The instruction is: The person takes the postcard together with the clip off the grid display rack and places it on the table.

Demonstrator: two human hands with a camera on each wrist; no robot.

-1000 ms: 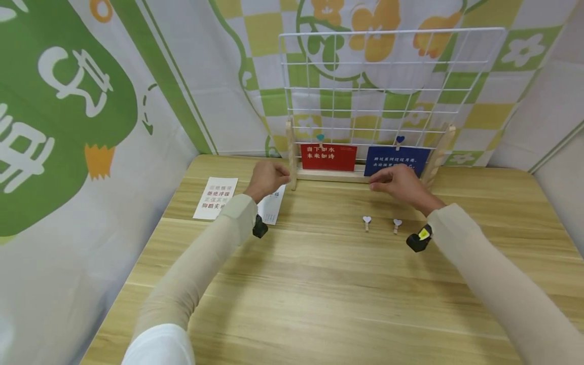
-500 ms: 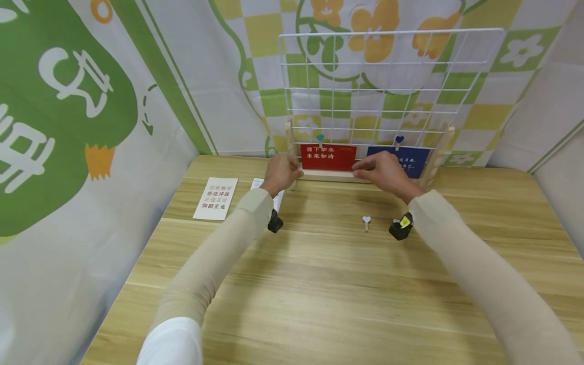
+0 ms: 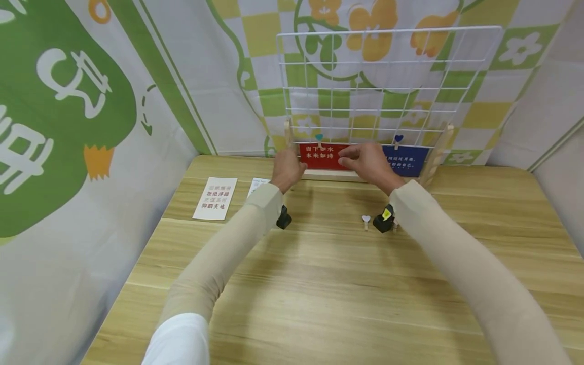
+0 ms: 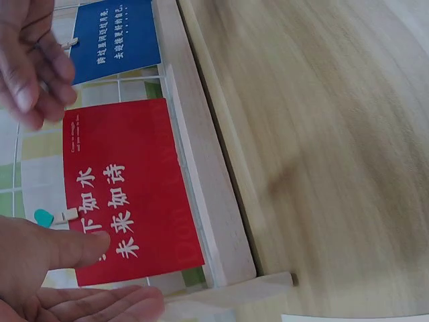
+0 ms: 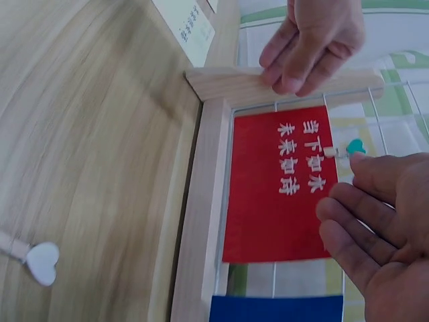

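Cards (image 3: pixel 322 162) number four: two hang, two lie; two hands (image 3: pixel 288 170) (image 3: pixel 369 162) near.

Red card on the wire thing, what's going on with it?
A person's left hand and right hand are at either end of the red card, but neither grips it. A teal clip holds it on the grid. The blue card hangs beside it. Two white cards and a white clip lie on the table.

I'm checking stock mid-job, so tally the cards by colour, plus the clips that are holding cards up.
Red cards: 1
Blue cards: 1
White cards: 2, one partly hidden in the head view
Clips holding cards: 2
Total: 6
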